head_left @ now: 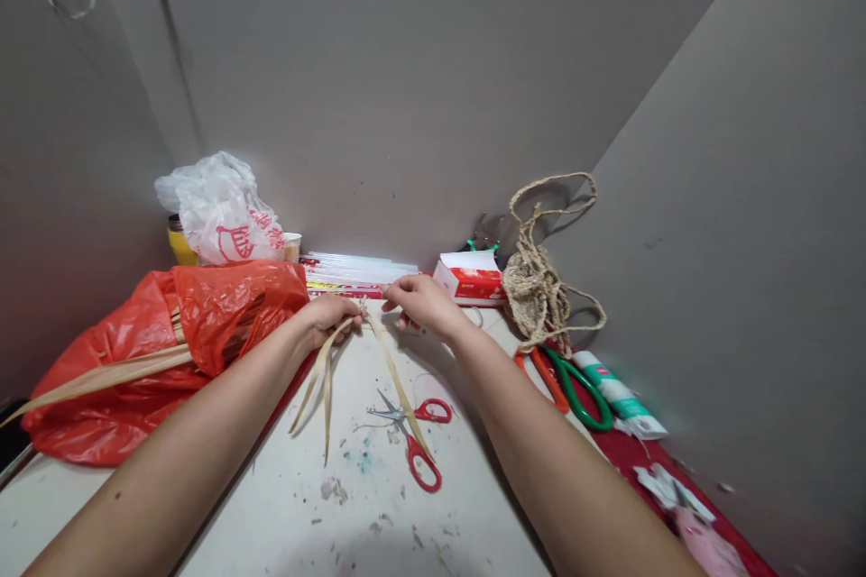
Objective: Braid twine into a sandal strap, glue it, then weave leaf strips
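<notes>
Near the back of the white table, my left hand (333, 317) pinches a small braided knot of pale straw strips (392, 367). Several loose ends hang from it towards me, one of them lying across the red-handled scissors (414, 437), whose blades are spread. Just right of the knot is my right hand (418, 302), its fingers apart and bent, with nothing seen between them. The fingertips do not touch the straw.
A red plastic bag (128, 325) with straw lies at left, a white bag (220, 212) behind it. Clear sticks (358, 269) and a red box (470, 278) line the back. At right are coiled braided rope (538, 288), green-handled scissors (587, 392) and a white-green tube (619, 397).
</notes>
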Action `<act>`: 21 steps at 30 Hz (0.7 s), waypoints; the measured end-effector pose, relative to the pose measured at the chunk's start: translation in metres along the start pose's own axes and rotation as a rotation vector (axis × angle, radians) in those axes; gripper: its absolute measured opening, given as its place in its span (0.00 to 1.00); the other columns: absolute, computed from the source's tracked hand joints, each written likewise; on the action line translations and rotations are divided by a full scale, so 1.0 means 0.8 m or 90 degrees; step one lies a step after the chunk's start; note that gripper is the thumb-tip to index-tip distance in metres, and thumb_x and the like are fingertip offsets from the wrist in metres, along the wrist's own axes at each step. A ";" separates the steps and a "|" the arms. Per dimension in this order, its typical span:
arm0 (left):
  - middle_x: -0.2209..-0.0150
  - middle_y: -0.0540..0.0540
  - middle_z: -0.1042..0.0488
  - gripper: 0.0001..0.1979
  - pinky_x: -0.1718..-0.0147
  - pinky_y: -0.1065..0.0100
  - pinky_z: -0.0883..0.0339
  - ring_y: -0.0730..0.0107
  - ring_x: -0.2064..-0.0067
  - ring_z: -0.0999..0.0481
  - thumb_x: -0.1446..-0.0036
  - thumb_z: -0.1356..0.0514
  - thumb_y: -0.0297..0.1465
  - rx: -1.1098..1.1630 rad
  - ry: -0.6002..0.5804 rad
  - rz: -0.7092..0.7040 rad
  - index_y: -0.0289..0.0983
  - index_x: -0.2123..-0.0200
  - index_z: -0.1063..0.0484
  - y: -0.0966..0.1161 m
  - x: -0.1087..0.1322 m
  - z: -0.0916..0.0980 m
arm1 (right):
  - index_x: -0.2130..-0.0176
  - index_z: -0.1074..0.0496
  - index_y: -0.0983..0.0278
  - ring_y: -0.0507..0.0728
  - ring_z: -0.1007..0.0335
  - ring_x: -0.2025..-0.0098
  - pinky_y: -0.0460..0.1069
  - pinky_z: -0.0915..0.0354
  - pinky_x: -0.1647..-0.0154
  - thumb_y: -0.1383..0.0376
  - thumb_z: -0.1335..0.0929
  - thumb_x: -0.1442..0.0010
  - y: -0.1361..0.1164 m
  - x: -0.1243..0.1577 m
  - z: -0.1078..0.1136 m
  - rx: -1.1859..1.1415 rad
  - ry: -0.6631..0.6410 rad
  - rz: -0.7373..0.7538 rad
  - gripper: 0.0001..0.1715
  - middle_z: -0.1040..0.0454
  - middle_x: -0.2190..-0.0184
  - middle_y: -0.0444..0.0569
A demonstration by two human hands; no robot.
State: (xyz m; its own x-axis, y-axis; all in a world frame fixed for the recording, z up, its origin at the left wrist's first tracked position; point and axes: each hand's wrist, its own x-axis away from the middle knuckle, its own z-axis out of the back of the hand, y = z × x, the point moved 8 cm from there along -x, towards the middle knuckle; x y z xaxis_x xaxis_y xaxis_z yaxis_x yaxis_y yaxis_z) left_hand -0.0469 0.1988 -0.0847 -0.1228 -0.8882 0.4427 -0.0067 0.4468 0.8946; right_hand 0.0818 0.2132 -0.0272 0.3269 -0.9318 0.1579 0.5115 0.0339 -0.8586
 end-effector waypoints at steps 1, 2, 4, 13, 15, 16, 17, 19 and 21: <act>0.85 0.53 0.36 0.02 0.90 0.77 0.59 0.84 0.88 0.49 0.53 0.42 0.23 0.003 -0.008 0.002 0.30 0.76 0.30 0.001 0.001 0.000 | 0.74 0.34 0.66 0.45 0.44 0.87 0.41 0.50 0.89 0.66 0.39 0.36 0.008 -0.006 -0.005 -0.017 -0.002 -0.014 0.15 0.29 0.80 0.44; 0.85 0.53 0.36 0.03 0.90 0.77 0.59 0.84 0.88 0.49 0.53 0.42 0.23 0.006 -0.016 0.002 0.30 0.77 0.30 0.001 0.002 -0.001 | 0.74 0.34 0.67 0.44 0.46 0.88 0.41 0.51 0.89 0.66 0.39 0.37 0.015 -0.010 -0.013 -0.035 -0.016 -0.024 0.15 0.30 0.82 0.43; 0.86 0.53 0.36 0.04 0.90 0.78 0.59 0.84 0.88 0.49 0.53 0.43 0.23 0.007 -0.031 0.002 0.31 0.79 0.32 0.002 0.004 -0.002 | 0.74 0.32 0.67 0.44 0.48 0.89 0.41 0.53 0.90 0.66 0.38 0.37 0.024 -0.016 -0.033 -0.069 -0.064 -0.034 0.15 0.32 0.84 0.42; 0.90 0.53 0.40 0.07 0.89 0.78 0.58 0.83 0.88 0.49 0.54 0.44 0.23 -0.035 -0.052 -0.002 0.31 0.82 0.32 0.001 0.004 -0.003 | 0.76 0.32 0.66 0.43 0.59 0.90 0.42 0.62 0.91 0.64 0.35 0.41 0.035 -0.022 -0.056 -0.095 -0.147 -0.063 0.14 0.47 0.89 0.34; 0.89 0.53 0.39 0.06 0.89 0.78 0.58 0.83 0.88 0.48 0.55 0.43 0.22 -0.055 -0.039 -0.014 0.30 0.82 0.31 0.001 0.004 -0.001 | 0.79 0.34 0.66 0.43 0.58 0.91 0.42 0.62 0.91 0.64 0.34 0.42 0.038 -0.024 -0.055 -0.082 -0.145 -0.070 0.16 0.47 0.90 0.34; 0.89 0.53 0.38 0.06 0.89 0.77 0.58 0.83 0.88 0.47 0.55 0.43 0.22 -0.067 -0.030 -0.021 0.30 0.81 0.30 0.002 0.004 0.000 | 0.80 0.36 0.65 0.43 0.58 0.91 0.43 0.62 0.91 0.64 0.34 0.43 0.039 -0.025 -0.055 -0.078 -0.146 -0.074 0.17 0.47 0.90 0.34; 0.90 0.53 0.38 0.06 0.89 0.77 0.59 0.83 0.88 0.47 0.55 0.43 0.22 -0.079 -0.021 -0.028 0.31 0.81 0.30 0.002 0.003 0.001 | 0.81 0.38 0.65 0.43 0.58 0.91 0.43 0.62 0.91 0.65 0.34 0.43 0.040 -0.025 -0.055 -0.076 -0.145 -0.077 0.18 0.48 0.90 0.34; 0.90 0.55 0.40 0.06 0.89 0.77 0.58 0.83 0.89 0.48 0.54 0.42 0.22 -0.100 0.000 -0.045 0.31 0.81 0.30 0.004 0.003 0.003 | 0.82 0.40 0.64 0.43 0.59 0.91 0.43 0.62 0.90 0.65 0.34 0.43 0.041 -0.026 -0.054 -0.071 -0.138 -0.081 0.19 0.49 0.91 0.34; 0.91 0.56 0.41 0.06 0.89 0.77 0.57 0.83 0.89 0.48 0.54 0.41 0.21 -0.117 0.021 -0.066 0.32 0.81 0.30 0.008 0.004 0.006 | 0.81 0.40 0.64 0.43 0.58 0.90 0.43 0.62 0.90 0.64 0.34 0.41 0.041 -0.026 -0.053 -0.063 -0.121 -0.084 0.20 0.49 0.90 0.34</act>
State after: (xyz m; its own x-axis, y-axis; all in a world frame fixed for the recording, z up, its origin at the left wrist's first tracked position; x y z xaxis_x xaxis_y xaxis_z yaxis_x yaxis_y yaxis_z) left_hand -0.0520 0.1989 -0.0778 -0.0986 -0.9326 0.3473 0.1636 0.3290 0.9300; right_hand 0.0581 0.2185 -0.0792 0.4106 -0.8410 0.3522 0.4818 -0.1278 -0.8669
